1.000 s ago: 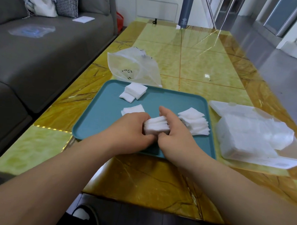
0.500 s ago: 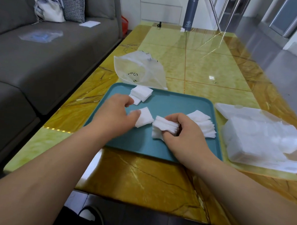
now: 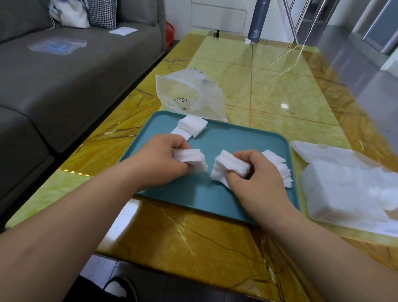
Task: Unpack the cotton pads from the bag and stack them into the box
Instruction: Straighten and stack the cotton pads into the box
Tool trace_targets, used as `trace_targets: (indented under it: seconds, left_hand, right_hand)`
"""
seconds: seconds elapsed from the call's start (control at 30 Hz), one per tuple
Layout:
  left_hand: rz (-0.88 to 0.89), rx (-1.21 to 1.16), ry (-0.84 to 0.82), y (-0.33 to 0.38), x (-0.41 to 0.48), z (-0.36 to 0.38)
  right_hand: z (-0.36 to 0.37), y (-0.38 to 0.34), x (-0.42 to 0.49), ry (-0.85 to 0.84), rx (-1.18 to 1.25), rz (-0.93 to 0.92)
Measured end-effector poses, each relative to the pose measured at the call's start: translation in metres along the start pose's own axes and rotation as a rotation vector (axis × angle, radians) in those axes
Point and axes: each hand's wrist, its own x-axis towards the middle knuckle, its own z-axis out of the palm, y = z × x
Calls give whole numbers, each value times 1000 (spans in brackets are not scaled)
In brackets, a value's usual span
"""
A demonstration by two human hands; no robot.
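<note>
Over a teal tray (image 3: 237, 138), my left hand (image 3: 161, 161) grips a small stack of white cotton pads (image 3: 191, 158). My right hand (image 3: 256, 176) grips a second, thicker stack of pads (image 3: 227, 167). The two stacks are apart by a narrow gap. A fanned pile of pads (image 3: 281, 168) lies on the tray behind my right hand. Another small pile of pads (image 3: 191, 126) sits at the tray's far edge. The emptied clear plastic bag (image 3: 191, 95) lies on the table just beyond the tray. The translucent white box (image 3: 349, 189), lid open, stands right of the tray with pads inside.
The tray sits on a glossy yellow marble table (image 3: 275, 92). A grey sofa (image 3: 60, 76) runs along the left with a white handbag (image 3: 69, 12) on it. A dark bottle (image 3: 258, 18) stands at the table's far end. My shoe (image 3: 119, 289) shows below the near edge.
A second ago both hands squeezed one stack together. My left hand then reached left, picked up a separate small stack, and now holds it beside the right hand's stack.
</note>
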Motion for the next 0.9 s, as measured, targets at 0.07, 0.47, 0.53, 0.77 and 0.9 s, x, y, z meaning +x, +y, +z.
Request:
trace_targets:
  seconds: [0.07, 0.47, 0.53, 0.77, 0.9]
  left_hand:
    - [101, -32, -47, 3, -8, -9]
    - [252, 114, -221, 20, -17, 13]
    - [249, 89, -180, 18, -15, 15]
    - [248, 21, -78, 12, -9, 22]
    - [217, 80, -34, 8, -6, 26]
  right_hand:
    - [-1, 1, 1, 2, 10, 6]
    - [-6, 11, 10, -159, 14, 6]
    - [-9, 12, 10, -191, 8, -23]
    - [-16, 7, 10, -314, 8, -40]
    - [-17, 3, 3, -393, -85, -54]
